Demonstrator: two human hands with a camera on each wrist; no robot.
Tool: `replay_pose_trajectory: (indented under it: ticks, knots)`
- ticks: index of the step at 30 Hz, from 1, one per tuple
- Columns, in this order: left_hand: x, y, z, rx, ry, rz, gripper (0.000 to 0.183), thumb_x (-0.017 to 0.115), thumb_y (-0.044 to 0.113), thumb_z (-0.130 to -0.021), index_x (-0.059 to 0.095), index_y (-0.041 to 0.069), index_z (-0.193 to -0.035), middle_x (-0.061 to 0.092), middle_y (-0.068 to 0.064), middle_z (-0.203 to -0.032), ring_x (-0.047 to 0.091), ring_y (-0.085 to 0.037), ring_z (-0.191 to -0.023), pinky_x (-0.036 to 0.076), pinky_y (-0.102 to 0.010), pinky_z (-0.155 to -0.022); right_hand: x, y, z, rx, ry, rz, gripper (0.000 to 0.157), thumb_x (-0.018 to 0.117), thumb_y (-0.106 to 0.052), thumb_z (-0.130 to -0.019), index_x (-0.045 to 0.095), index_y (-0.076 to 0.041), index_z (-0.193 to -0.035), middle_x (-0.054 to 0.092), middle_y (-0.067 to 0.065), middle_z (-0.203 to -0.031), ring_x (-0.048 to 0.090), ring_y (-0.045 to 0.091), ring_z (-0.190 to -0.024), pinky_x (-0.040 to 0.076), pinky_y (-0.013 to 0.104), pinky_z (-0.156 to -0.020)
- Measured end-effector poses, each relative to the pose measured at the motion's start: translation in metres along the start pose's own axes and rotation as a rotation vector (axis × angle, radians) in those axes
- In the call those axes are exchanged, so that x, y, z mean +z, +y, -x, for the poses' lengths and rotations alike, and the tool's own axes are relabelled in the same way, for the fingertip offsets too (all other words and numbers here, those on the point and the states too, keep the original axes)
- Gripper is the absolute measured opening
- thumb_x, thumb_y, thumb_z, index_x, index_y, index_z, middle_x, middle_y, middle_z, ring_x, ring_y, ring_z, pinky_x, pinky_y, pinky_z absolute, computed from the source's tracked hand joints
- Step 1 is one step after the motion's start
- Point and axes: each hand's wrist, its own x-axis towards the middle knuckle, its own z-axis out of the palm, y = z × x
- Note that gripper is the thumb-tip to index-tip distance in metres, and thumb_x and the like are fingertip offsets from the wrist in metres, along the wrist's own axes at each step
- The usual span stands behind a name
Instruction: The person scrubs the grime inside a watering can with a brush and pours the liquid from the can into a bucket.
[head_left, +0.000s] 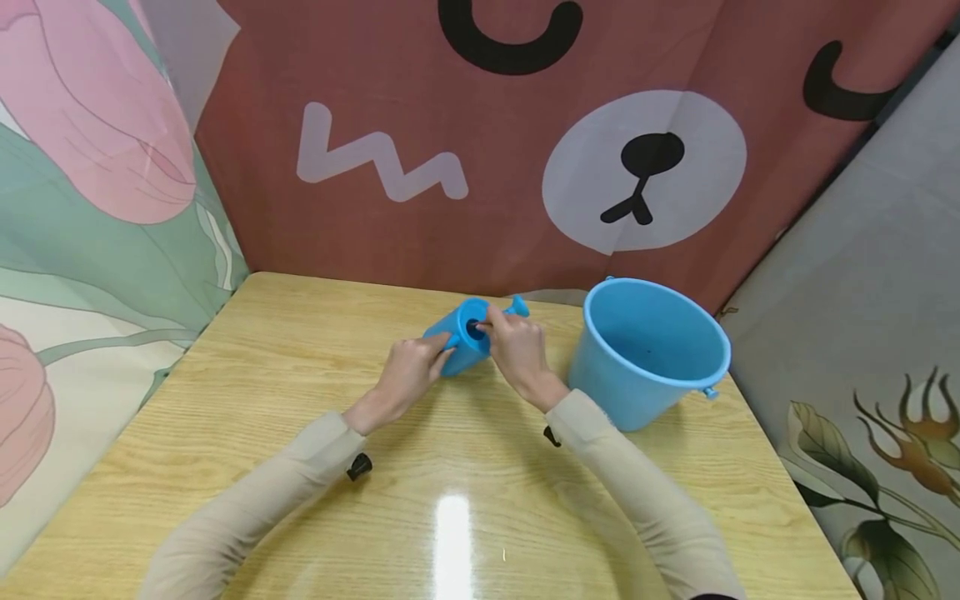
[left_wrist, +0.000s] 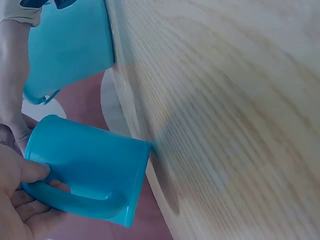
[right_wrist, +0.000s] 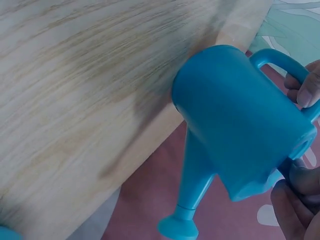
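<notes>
A blue toy watering can point(head_left: 467, 360) is tilted over the table, its opening towards me and its spout at the far right. My left hand point(head_left: 408, 367) grips the can's handle, with fingers curled round it in the left wrist view. At the can's opening, my right hand point(head_left: 519, 346) pinches a small dark thing point(right_wrist: 285, 167) that reaches into the mouth. Its kind cannot be made out, as fingertips and the rim cover most of it. The can's lower edge is at or close to the tabletop.
A light blue bucket point(head_left: 615, 383) stands on the wooden table point(head_left: 300, 333), just right of my right hand. Behind the table hangs a reddish-brown cloth point(head_left: 375, 233) with a bear's face. Patterned cloths hang at the left and right sides.
</notes>
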Motion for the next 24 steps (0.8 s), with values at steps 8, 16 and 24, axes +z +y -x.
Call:
replay_pose_trajectory:
  ticks: [8, 16, 24]
  knots:
    - [0.0, 0.003, -0.001, -0.012, -0.007, -0.003, 0.01, 0.073, -0.001, -0.088, 0.064, 0.0, -0.084, 0.071, -0.015, -0.081, 0.072, -0.028, -0.072, 0.059, -0.04, -0.065, -0.005, 0.005, 0.001, 0.006, 0.052, -0.021, 0.022, 0.08, -0.012, -0.084, 0.058, -0.006, -0.084, 0.065, 0.008, -0.065, 0.06, 0.023, -0.05, 0.045, 0.035, -0.04]
    - [0.001, 0.003, -0.001, -0.033, 0.009, 0.007, 0.015, 0.072, -0.002, -0.088, 0.061, 0.002, -0.079, 0.071, -0.014, -0.079, 0.072, -0.028, -0.071, 0.059, -0.042, -0.065, -0.011, 0.008, 0.0, -0.023, 0.162, 0.007, 0.019, 0.074, 0.001, -0.085, 0.057, -0.006, -0.083, 0.061, 0.008, -0.063, 0.056, 0.023, -0.047, 0.041, 0.034, -0.037]
    - [0.0, 0.003, -0.001, -0.047, 0.021, 0.026, 0.009, 0.071, -0.002, -0.089, 0.066, -0.002, -0.082, 0.072, -0.017, -0.084, 0.073, -0.028, -0.073, 0.059, -0.042, -0.067, -0.004, 0.011, 0.002, -0.046, 0.169, 0.009, 0.027, 0.083, -0.004, -0.078, 0.056, -0.007, -0.08, 0.055, 0.005, -0.059, 0.048, 0.02, -0.042, 0.033, 0.031, -0.035]
